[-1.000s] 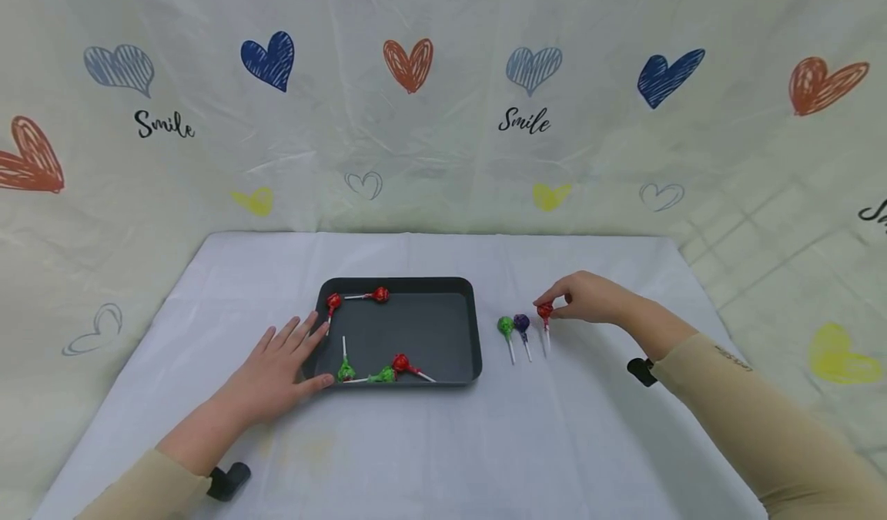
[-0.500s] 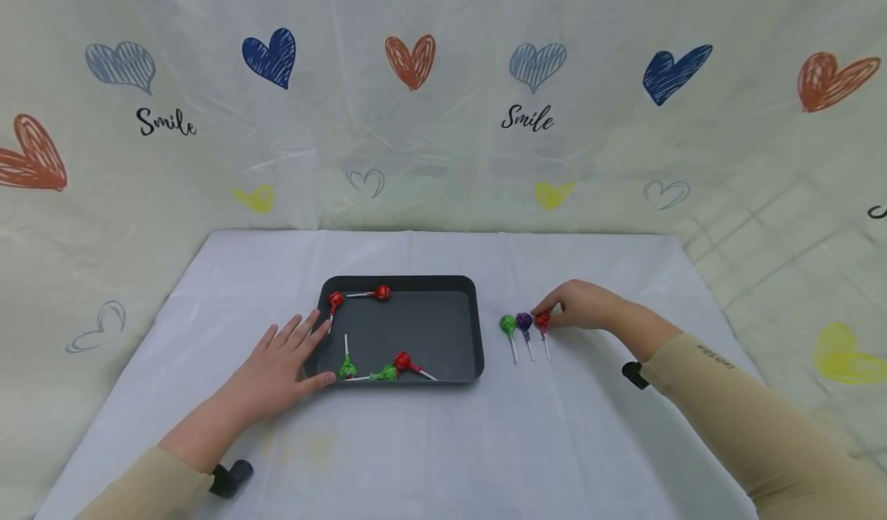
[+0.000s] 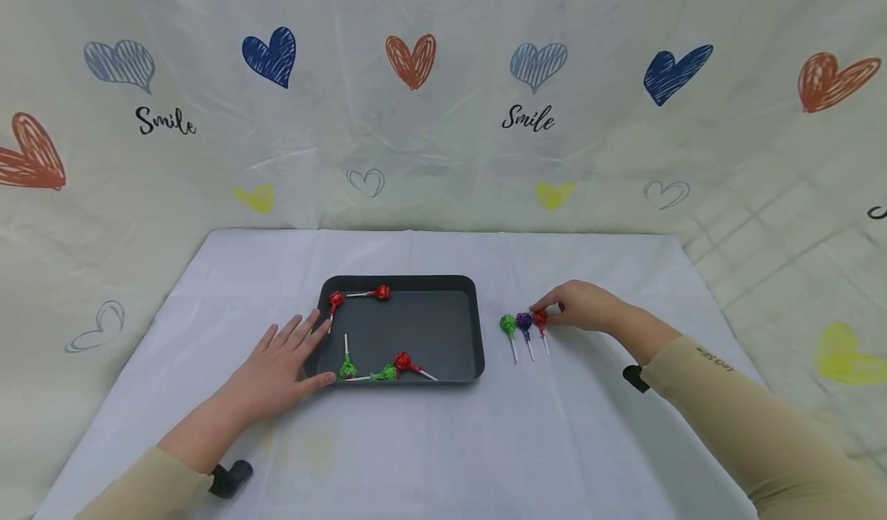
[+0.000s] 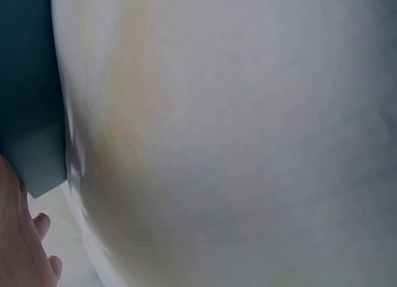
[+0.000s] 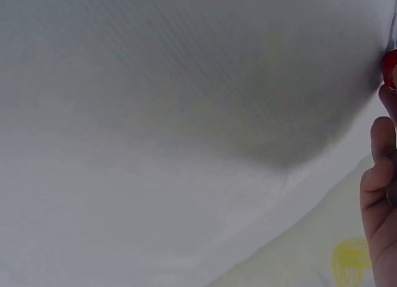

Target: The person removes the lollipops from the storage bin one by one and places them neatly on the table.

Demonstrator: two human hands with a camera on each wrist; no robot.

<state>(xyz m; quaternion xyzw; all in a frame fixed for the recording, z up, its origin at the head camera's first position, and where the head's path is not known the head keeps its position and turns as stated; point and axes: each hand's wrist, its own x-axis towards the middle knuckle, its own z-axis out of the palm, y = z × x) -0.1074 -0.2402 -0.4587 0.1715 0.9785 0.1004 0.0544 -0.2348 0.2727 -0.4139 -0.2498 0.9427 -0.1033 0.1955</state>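
In the head view my right hand [image 3: 585, 306] pinches the head of a red lollipop [image 3: 540, 318] between thumb and finger; its stick points toward me on the cloth. Close on its left lie a purple lollipop [image 3: 523, 322] and a green lollipop [image 3: 508, 324], in a row. My left hand [image 3: 272, 374] lies with fingers spread at the left edge of a dark tray [image 3: 430, 327]. The right wrist view shows part of the red lollipop [image 5: 389, 70] at the fingers. Only part of my left hand [image 4: 25, 237] shows in the left wrist view, beside the tray [image 4: 31, 113].
Inside the tray, red lollipops [image 3: 382, 293] lie along the back and left, with another [image 3: 403, 361] at the front near two green ones [image 3: 348, 369]. A white cloth [image 3: 443, 451] covers the table; a curtain with printed hearts [image 3: 410, 62] hangs behind it.
My right hand has moved slightly left and down with the red lollipop, which now stands close beside the purple one. My left hand has stayed at the tray.
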